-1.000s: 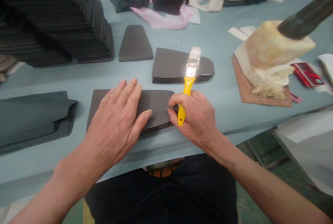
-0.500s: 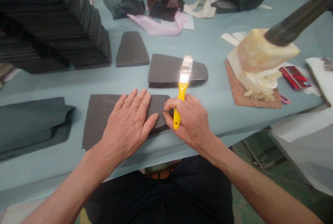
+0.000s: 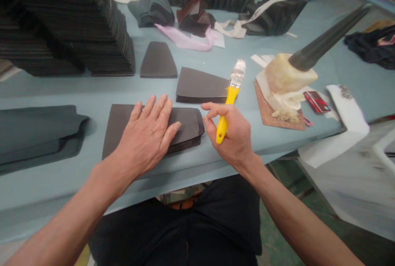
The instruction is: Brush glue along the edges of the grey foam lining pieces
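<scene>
My left hand lies flat with spread fingers on a stack of dark grey cut pieces near the table's front edge. The right end of that stack shows fanned, stepped edges. Just off that end, my right hand grips a yellow-handled paintbrush, its pale-coated bristles pointing up and away. The brush partly covers a second stack of dark grey pieces behind. Left of that stack lies a shorter tapered stack.
Tall dark stacks rise at the left, above folded dark green sheets. At right, a glue-crusted pale block with a dark handle sits on a brown board, beside a red box. Cloth scraps lie at the back.
My right hand, with the paintbrush, has come away to the right from the stack's end, baring its stepped edges. My left hand remains flat on the stack. The view has shifted right.
</scene>
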Action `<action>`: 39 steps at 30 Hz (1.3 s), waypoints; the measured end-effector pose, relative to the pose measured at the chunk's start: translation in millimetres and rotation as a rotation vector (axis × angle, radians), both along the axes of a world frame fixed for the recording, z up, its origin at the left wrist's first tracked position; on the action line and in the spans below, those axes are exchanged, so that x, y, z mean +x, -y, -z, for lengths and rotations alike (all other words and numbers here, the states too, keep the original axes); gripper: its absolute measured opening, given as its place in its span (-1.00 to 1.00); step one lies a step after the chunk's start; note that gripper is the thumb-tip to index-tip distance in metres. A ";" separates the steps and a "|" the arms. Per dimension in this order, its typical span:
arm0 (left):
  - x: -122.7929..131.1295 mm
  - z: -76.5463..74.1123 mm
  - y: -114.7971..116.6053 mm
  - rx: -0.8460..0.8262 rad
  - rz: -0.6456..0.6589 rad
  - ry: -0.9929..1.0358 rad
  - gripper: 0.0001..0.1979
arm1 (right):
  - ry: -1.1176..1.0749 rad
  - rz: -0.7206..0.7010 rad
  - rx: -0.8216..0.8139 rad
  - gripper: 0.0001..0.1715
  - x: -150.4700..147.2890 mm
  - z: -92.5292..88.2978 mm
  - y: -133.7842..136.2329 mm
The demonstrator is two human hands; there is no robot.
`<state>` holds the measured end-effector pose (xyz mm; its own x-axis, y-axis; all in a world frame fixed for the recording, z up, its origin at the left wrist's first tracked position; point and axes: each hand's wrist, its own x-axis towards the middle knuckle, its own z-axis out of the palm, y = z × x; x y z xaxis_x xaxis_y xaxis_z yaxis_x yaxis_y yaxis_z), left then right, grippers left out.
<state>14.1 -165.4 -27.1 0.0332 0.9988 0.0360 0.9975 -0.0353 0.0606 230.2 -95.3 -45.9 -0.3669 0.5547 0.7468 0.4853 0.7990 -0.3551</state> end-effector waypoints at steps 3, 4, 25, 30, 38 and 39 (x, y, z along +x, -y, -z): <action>-20.8 -0.7 4.9 0.037 -0.028 0.028 -0.25 | 0.005 0.002 -0.055 -0.92 -4.9 -2.3 0.4; -28.5 0.0 6.9 0.041 -0.042 0.029 -0.24 | 0.004 -0.008 -0.083 -0.92 -8.4 -2.9 1.3; -44.7 13.7 30.5 0.003 -0.181 0.203 -0.32 | 0.227 -0.158 -0.064 -0.79 -77.2 30.7 16.0; -47.2 18.4 31.7 0.032 -0.192 0.313 -0.33 | 0.259 -0.121 -0.095 -0.80 -77.5 32.4 13.9; -47.0 17.9 32.6 0.051 -0.207 0.359 -0.38 | 0.283 -0.122 -0.063 -0.81 -78.0 35.3 11.5; -46.5 16.3 33.7 0.059 -0.202 0.353 -0.39 | 0.281 -0.124 -0.052 -0.82 -78.2 34.7 11.6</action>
